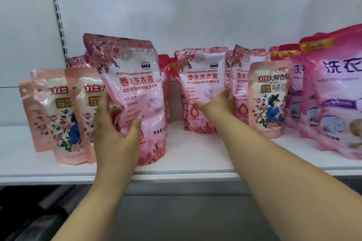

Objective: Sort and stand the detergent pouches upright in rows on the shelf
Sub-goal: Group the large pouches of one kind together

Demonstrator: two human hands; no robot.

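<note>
The left hand holds a glossy pink rose-printed detergent pouch, tilted, at the white shelf front. The right hand, grip wide, rests against a matching upright pouch.

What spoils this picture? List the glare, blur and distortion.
Head view: glare whitens the rose pouch gripped by the left hand; the print under the right hand is soft; wide-angle bending curves the shelf edge and swells the big purple-label pouch at the frame's right edge.
</note>
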